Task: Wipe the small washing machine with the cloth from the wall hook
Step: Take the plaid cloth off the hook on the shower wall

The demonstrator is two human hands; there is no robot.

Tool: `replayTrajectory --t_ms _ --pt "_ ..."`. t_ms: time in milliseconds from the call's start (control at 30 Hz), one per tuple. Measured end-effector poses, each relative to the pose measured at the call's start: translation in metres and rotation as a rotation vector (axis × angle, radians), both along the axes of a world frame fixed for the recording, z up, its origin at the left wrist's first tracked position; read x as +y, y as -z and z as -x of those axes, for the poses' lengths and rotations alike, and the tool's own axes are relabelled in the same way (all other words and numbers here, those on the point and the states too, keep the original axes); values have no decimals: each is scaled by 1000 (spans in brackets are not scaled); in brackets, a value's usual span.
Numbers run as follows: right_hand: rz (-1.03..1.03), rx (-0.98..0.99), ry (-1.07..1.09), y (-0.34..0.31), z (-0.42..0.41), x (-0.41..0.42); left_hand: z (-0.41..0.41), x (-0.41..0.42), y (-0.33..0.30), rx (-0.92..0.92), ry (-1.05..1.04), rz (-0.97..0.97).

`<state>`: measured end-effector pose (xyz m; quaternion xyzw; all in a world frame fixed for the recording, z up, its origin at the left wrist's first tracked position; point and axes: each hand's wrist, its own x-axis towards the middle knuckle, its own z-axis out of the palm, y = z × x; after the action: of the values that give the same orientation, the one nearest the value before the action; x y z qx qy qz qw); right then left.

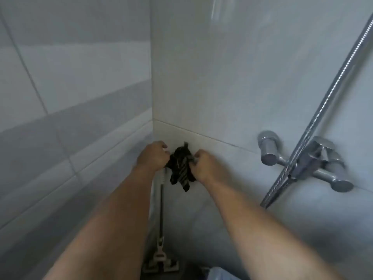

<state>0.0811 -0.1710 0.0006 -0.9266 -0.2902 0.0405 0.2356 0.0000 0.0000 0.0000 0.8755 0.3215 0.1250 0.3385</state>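
Observation:
A dark striped cloth [180, 168] hangs bunched against the tiled wall near the corner, at about hand height. My left hand [153, 155] grips its left edge with curled fingers. My right hand [202, 163] pinches its right side. Both forearms reach forward from the bottom of the head view. The wall hook itself is hidden behind the cloth and my hands. The washing machine is not in view.
A chrome shower mixer tap [306, 160] juts from the wall on the right, with a ribbed metal hose [331, 96] running up to the top right. A mop with a pale handle [161, 203] leans in the corner below the cloth.

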Motion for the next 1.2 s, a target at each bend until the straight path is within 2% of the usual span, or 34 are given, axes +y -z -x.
replayTrajectory --t_ms 200,267,367,467,633,767,833,933,1100,1200 --pt "-258 41 143 58 -9 23 -28 -4 50 -124 120 183" --pt "-295 22 163 67 -12 28 -35 -2 54 -173 97 223" --pt "-320 22 163 71 -16 29 -38 -1 56 -148 84 299" --pt "-363 43 99 66 -16 23 -32 -6 48 -134 55 300" --pt "-587 60 12 38 -8 4 -12 -25 28 -177 -47 352" --pt "-715 200 27 -2 -14 -12 10 -39 1 -243 -48 529" --pt "-747 292 6 -24 -16 -23 21 -46 -13 -259 -15 687" --pt "-744 350 -12 -44 -20 -37 39 -59 -29 -171 40 886" --pt "-726 438 43 -47 -14 -61 50 -93 -50 -135 164 1025" --pt "-693 446 80 -37 -8 -74 48 -109 -50 -16 235 1033"
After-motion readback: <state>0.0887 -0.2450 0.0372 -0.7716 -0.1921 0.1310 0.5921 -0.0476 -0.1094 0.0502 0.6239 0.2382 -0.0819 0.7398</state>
